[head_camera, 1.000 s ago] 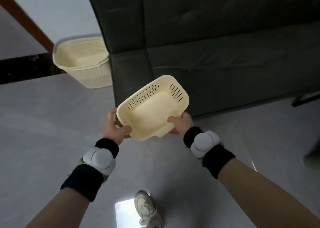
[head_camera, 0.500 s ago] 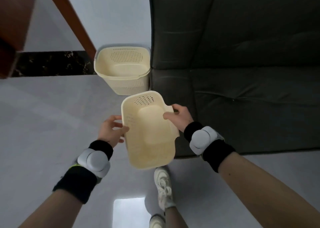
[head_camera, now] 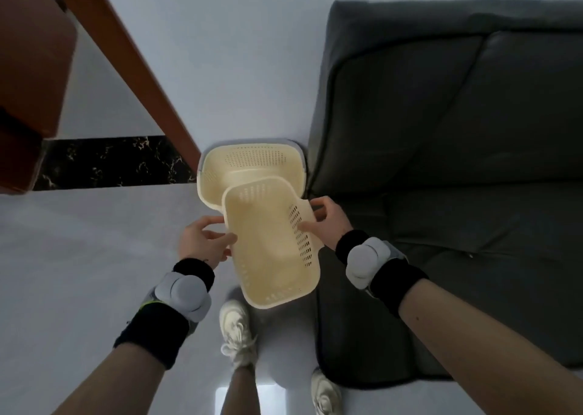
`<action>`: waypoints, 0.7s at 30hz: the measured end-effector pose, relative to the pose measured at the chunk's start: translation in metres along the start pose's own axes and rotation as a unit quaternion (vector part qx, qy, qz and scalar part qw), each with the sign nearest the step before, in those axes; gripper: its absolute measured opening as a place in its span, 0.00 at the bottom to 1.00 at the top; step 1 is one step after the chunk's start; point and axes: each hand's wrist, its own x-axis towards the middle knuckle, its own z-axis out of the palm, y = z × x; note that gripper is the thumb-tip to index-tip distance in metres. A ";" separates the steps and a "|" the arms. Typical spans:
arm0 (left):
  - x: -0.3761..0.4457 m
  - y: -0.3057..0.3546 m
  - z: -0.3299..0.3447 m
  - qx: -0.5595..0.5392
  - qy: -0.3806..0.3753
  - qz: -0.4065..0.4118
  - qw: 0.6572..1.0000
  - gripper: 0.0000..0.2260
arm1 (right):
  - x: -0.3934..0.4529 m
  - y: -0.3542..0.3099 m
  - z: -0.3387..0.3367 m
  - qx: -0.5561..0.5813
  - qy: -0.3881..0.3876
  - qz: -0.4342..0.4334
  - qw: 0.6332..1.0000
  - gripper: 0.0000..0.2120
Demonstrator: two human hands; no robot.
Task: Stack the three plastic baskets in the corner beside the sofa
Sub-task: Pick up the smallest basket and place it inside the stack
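A cream perforated plastic basket [head_camera: 268, 244] hangs in the air, open side up, tilted toward me. My left hand [head_camera: 203, 241] grips its left rim and my right hand [head_camera: 325, 223] grips its right rim. Its far end overlaps the near rim of another cream basket [head_camera: 252, 165] that stands on the floor in the corner, between the wall and the dark sofa [head_camera: 441, 162]. Whether that floor basket is one basket or two nested, I cannot tell.
The sofa's arm [head_camera: 321, 149] stands right next to the floor basket. A slanted brown wooden beam [head_camera: 126, 61] runs down to the black marble skirting [head_camera: 107, 162] left of the basket. A brown wooden block [head_camera: 31, 67] fills the upper left. My shoes [head_camera: 236, 329] stand on the grey floor.
I have stepped closer to the corner. The held basket moved forward and now overlaps the floor basket's near rim; both hands keep their grip.
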 end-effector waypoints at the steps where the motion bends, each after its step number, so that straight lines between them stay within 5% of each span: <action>1: 0.016 0.007 -0.006 0.001 -0.002 -0.002 1.000 0.13 | 0.012 -0.010 0.007 -0.029 0.011 0.002 1.000 0.30; 5: 0.080 0.032 -0.031 0.027 -0.029 -0.004 0.999 0.13 | 0.060 -0.047 0.036 -0.110 0.040 0.049 0.992 0.32; 13: 0.184 0.074 -0.063 0.005 -0.043 0.016 0.999 0.14 | 0.129 -0.102 0.083 -0.109 0.158 0.085 0.978 0.17; 21: 0.264 0.060 -0.021 0.030 -0.186 0.006 0.982 0.20 | 0.215 -0.090 0.077 -0.150 0.219 0.088 0.960 0.18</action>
